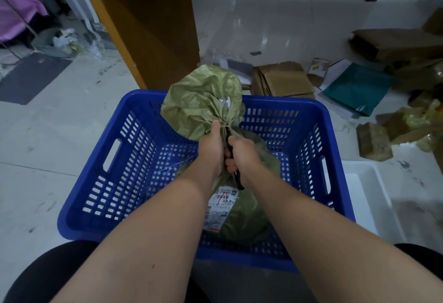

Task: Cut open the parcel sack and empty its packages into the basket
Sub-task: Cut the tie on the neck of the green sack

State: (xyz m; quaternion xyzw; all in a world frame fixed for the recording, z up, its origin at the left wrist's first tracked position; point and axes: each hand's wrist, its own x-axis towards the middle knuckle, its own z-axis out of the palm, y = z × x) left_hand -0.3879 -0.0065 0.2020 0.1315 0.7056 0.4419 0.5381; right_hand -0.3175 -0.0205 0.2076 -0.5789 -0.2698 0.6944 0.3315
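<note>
A green woven parcel sack (200, 101) stands upright inside the blue plastic basket (134, 159). Its neck is tied with a thin cord, and a white shipping label (219, 209) is stuck on its lower body. My left hand (212, 151) is closed around the sack's neck just below the tie. Beside it, my right hand (242, 156) grips a black-handled cutting tool (237, 178), whose tip points up at the tied neck. The blade itself is hidden behind the sack's folds and my fingers.
A yellow wooden table leg (148, 29) rises just behind the basket. Flattened cardboard boxes (282, 80), a teal mailer (357, 87) and brown parcels (374, 142) litter the floor at the right. A white tray (369, 195) sits right of the basket. A dark mat (31, 77) lies at the far left.
</note>
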